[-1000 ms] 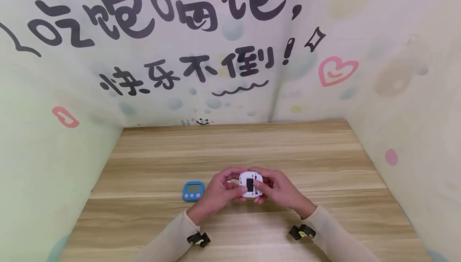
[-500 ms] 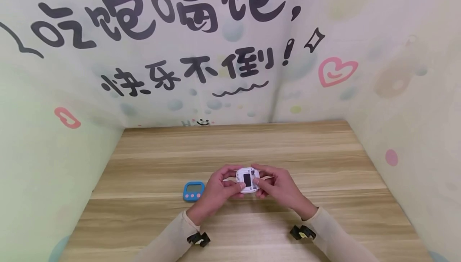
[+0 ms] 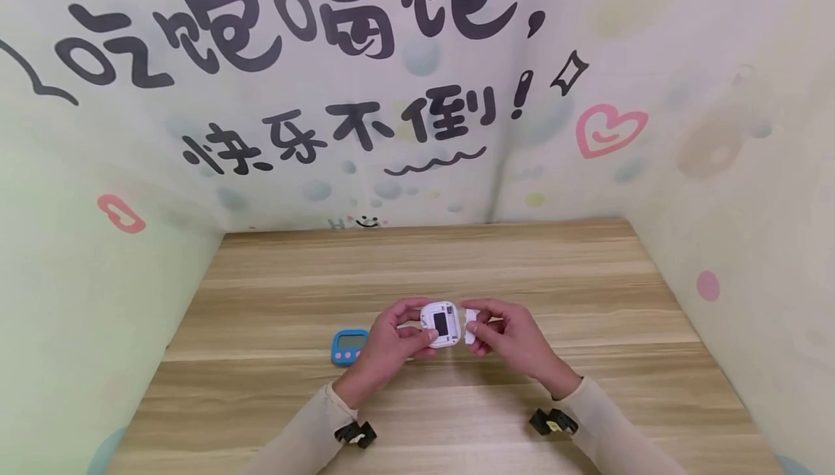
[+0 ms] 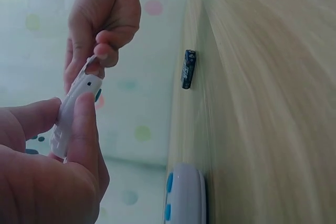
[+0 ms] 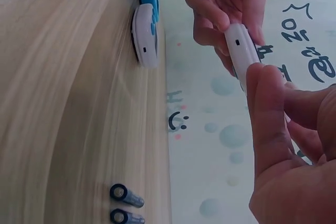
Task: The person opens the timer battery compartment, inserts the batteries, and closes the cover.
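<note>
A white timer [image 3: 440, 323] is held above the wooden table [image 3: 457, 257] with its back up and a dark open battery slot showing. My left hand [image 3: 406, 331] grips its left side; in the left wrist view the thumb and fingers pinch the white timer [image 4: 73, 108] by its edges. My right hand [image 3: 488, 327] is just to the right and pinches a small white cover [image 3: 470, 324], clear of the timer. From the left wrist view the right hand [image 4: 105, 19] holds that cover [image 4: 92, 67] at the timer's far end.
A blue timer [image 3: 349, 347] lies face up on the table left of my hands. Two small batteries [image 5: 126, 195] lie on the wood near the white timer; one battery [image 4: 188, 69] shows in the left wrist view. Printed walls close in the table on three sides.
The white cover has come off the timer's back and moved right in my right hand. The timer has shifted slightly left and up in my left hand.
</note>
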A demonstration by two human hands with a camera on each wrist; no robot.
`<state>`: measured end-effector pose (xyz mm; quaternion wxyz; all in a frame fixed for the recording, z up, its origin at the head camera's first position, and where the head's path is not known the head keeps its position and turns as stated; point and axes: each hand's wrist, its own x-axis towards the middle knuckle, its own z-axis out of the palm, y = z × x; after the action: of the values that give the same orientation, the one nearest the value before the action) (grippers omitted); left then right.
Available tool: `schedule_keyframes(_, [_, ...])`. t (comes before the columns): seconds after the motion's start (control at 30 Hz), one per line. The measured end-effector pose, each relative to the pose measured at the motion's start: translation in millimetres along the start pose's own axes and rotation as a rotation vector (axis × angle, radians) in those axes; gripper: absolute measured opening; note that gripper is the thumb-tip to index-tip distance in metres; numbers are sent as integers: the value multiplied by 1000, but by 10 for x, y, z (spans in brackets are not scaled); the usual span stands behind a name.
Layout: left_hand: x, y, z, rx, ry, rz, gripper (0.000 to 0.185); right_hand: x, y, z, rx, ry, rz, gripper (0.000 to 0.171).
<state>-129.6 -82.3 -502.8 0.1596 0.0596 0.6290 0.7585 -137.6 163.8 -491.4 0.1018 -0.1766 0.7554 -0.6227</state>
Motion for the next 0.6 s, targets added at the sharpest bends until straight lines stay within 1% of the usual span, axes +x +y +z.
schedule_keyframes(0.13, [0,-5,-56,-8,10,-5,54,-24,67,-46,-6,-38,-7,37])
schedule_keyframes(0.23, [-20,21,-95,7,3,-4,56,-27,133,-54,-36,-66,-2,35])
schedule_keyframes(0.4, [-47,43,-146,18,-8,-15,56,-26,254,-49,-156,-127,23,27])
schedule_keyframes(0.6, [-67,50,-181,16,-17,-18,54,-41,318,-23,-257,-242,49,18])
